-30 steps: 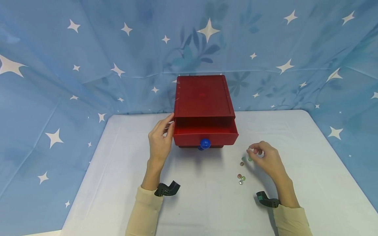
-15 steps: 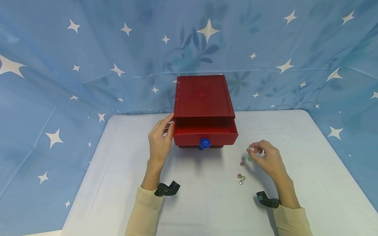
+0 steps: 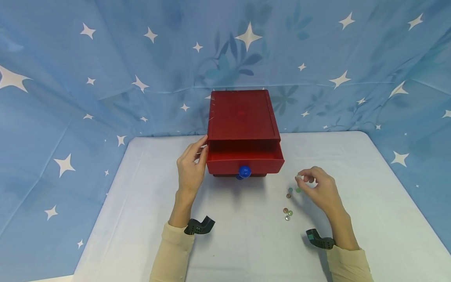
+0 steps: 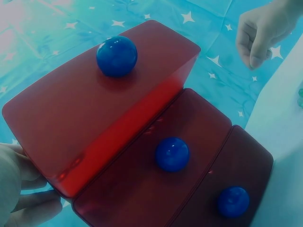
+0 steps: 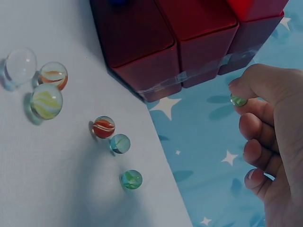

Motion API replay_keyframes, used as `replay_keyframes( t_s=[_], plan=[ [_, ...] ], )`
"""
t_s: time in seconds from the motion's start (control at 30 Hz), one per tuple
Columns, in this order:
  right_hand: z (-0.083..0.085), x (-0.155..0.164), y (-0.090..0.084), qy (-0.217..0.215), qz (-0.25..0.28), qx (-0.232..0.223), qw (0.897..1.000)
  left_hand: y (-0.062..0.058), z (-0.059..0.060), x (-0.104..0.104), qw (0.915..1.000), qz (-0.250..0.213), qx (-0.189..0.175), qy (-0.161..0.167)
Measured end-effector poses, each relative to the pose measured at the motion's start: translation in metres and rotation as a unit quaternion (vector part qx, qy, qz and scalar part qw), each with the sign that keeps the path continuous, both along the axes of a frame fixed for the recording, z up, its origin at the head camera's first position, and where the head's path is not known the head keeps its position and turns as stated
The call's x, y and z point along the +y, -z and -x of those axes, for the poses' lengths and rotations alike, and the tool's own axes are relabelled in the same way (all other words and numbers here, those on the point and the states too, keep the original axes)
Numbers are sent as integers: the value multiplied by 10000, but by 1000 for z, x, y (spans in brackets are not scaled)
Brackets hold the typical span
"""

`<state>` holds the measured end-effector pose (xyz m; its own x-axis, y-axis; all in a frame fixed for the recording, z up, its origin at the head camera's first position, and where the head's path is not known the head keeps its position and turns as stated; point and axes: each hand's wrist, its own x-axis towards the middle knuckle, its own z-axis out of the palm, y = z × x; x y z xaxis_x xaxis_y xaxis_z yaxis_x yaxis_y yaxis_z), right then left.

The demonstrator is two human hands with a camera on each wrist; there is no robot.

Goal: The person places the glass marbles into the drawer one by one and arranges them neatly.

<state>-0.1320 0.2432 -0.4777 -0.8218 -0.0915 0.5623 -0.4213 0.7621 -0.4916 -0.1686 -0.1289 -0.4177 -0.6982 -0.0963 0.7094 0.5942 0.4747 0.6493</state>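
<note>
A red drawer cabinet point(image 3: 242, 113) stands at the back of the table, its top drawer point(image 3: 229, 166) pulled partway out. Round blue knobs point(image 4: 173, 154) sit on its drawer fronts in the left wrist view. My left hand point(image 3: 190, 170) touches the cabinet's left side with extended fingers, near the drawer corner. Between thumb and index finger my right hand point(image 3: 318, 190) pinches a small green marble point(image 5: 238, 100), held above the table to the right of the cabinet. Nearby lie a teal marble point(image 5: 120, 144), a green-swirled marble point(image 5: 132, 179) and a red-swirled marble point(image 5: 103, 127).
Closer to the front lie a clear marble point(image 5: 21, 66), an orange-swirled marble point(image 5: 53, 75) and a yellow-green marble point(image 5: 46, 101), grouped together. A white cloth covers the table point(image 3: 246, 243). Behind the cabinet hangs a blue star-patterned cloth point(image 3: 158, 70).
My right hand has shifted very slightly to the right with its marble, so the teal and green marbles beneath it show more fully. The left hand and drawer have stayed put.
</note>
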Motion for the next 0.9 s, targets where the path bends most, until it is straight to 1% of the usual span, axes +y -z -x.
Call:
replay_keyframes(
  t_s=[0.4,0.73,0.9],
  plan=[
    [-3,-3,-8,-158,184,276,9993,0,0,0,10000,45,-13,-16],
    [-6,-7,-16,-139,302,330,9989,1,0,0,10000,14,2,25],
    [-8,-10,-21,-173,338,430,9984,1,0,0,10000,5,14,46]
  ],
)
